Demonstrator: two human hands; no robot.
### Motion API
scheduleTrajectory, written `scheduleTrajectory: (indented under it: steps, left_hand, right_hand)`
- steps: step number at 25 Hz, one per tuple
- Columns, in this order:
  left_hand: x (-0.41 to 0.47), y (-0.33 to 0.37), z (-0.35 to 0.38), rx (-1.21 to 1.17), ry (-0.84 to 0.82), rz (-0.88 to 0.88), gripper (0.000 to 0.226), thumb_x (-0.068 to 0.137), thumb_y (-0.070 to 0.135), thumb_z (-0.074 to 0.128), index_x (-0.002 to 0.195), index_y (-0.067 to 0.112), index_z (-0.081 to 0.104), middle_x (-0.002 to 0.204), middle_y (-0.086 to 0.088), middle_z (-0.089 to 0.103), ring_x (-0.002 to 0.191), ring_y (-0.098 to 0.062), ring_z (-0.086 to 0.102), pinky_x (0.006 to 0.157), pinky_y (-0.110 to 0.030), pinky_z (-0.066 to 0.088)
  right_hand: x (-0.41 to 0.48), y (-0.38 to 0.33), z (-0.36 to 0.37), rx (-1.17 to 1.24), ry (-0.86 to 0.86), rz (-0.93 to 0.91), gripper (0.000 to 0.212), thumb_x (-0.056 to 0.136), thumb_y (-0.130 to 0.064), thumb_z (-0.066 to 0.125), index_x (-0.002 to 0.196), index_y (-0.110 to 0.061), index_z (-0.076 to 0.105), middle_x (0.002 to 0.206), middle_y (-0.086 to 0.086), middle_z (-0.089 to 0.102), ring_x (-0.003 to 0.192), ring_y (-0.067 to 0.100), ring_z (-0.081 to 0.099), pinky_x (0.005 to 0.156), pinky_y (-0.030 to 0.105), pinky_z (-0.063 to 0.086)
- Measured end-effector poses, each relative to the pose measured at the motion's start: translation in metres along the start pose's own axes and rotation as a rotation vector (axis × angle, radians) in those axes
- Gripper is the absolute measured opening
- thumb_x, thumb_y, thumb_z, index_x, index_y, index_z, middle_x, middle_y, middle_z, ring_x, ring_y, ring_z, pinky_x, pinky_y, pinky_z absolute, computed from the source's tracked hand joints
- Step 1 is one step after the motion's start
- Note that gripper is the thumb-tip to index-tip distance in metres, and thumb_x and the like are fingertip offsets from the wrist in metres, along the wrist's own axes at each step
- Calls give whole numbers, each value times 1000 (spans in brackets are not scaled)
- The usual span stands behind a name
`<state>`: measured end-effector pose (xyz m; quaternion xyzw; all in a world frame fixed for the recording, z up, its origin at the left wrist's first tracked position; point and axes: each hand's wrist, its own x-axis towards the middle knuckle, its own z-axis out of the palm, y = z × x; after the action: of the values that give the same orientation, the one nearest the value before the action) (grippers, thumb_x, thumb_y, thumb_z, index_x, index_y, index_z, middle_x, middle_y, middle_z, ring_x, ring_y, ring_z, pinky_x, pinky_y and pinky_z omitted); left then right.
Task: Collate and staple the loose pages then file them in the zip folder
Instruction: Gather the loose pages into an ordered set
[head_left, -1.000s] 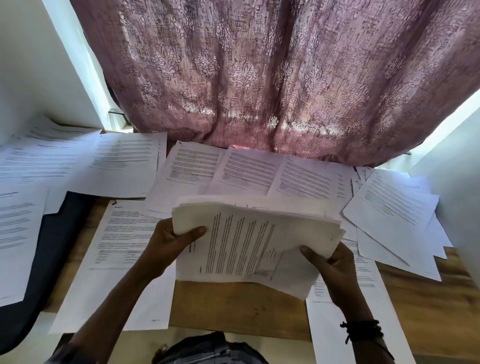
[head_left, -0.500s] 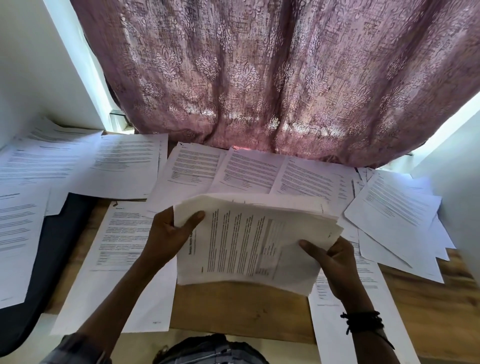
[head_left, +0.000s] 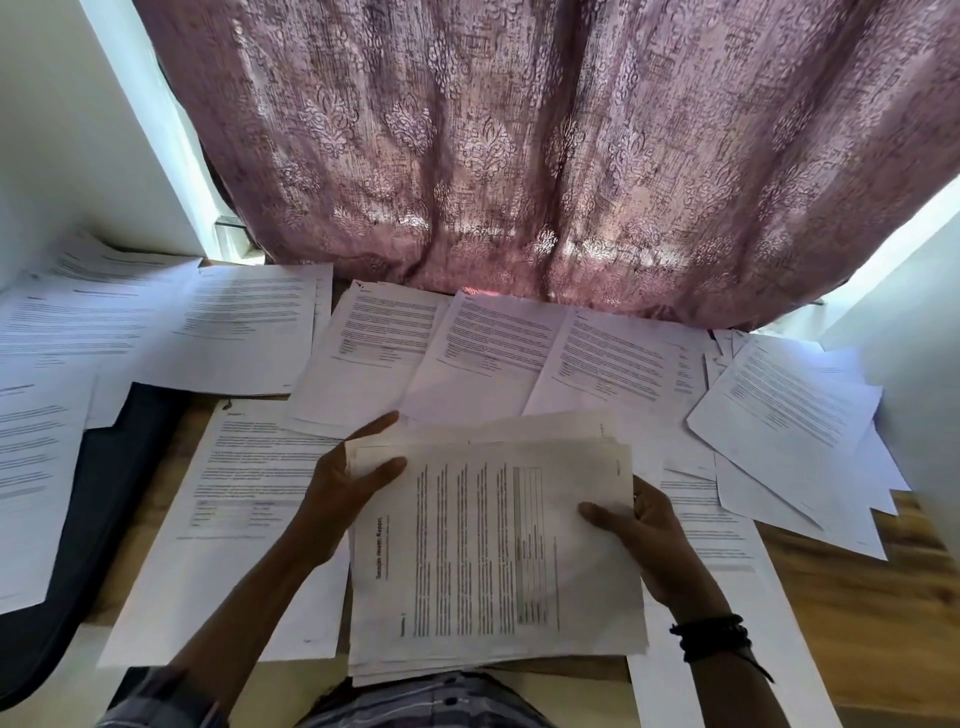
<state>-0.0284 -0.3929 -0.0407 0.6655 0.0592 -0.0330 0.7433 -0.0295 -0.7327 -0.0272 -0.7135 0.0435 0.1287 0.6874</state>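
Note:
A thick stack of printed pages (head_left: 493, 561) is held above the wooden desk (head_left: 857, 597), its text running sideways and its near edge over my lap. My left hand (head_left: 348, 483) grips the stack's far left corner, thumb on top. My right hand (head_left: 649, 540) holds the right edge, thumb on the top sheet, a dark band on its wrist. Loose printed pages (head_left: 493, 353) lie spread across the desk behind and beside the stack. A dark flat folder (head_left: 104, 493) lies at the left, partly under sheets. No stapler is in view.
A mauve patterned curtain (head_left: 519, 156) hangs over the desk's far edge. White walls (head_left: 78, 130) close in on the left and right. More sheets (head_left: 789, 415) overlap in a loose heap at the right; single pages (head_left: 249, 493) lie under my left arm.
The stack has come toward me and lower, now lying flatter with its near edge over my lap. Both hands kept hold and moved with it.

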Motion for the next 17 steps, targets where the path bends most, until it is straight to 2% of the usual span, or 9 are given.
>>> scheduleTrajectory:
  steps: [3,5,7,9,13,15,17]
  left_hand:
    - [-13,-14,0,-137,-11,-106,79,51,50,89,116,13,61,103,-15,73,94,-40,69,68,-44,60]
    - [-20,-17,0,-121,-35,-157,88,45,56,90,114,9,62,105,-16,72,99,-40,68,73,-46,60]
    - [-20,-9,5,-39,-71,-129,85,48,58,88,113,9,63,107,-14,72,99,-36,69,77,-52,59]
    - [-13,6,11,8,-54,-24,74,55,58,84,109,11,65,106,-10,74,95,-31,71,75,-50,59]
    - [-2,31,23,101,44,147,48,61,56,73,98,25,65,93,15,75,84,-13,73,65,-28,60]
    - [-5,22,22,132,40,189,54,63,62,73,100,24,64,95,12,75,86,-15,73,65,-28,60]
    - [-10,5,19,135,26,181,62,65,67,73,103,18,65,100,1,74,92,-23,73,70,-38,61]
  right_hand:
    - [0,6,1,10,30,5,33,84,-5,70,116,-9,63,103,9,75,94,34,72,71,41,61]
    - [3,2,1,59,63,-43,30,86,-1,67,115,-4,63,102,12,75,94,35,72,69,37,60]
    - [9,-9,1,102,107,-121,28,87,1,65,115,1,62,104,16,74,94,36,71,69,38,60]
    - [14,-22,2,108,136,-219,26,88,0,64,114,0,62,104,15,73,94,33,71,71,38,60]
    - [15,-35,3,160,132,-377,24,86,-2,63,109,-8,64,101,4,72,98,24,69,77,34,59]
    - [14,-25,3,135,88,-357,28,84,-3,67,111,-10,63,102,7,71,101,26,69,78,37,60]
    - [12,-2,4,37,69,-275,36,80,-9,76,113,-12,63,106,10,71,101,28,69,79,45,60]
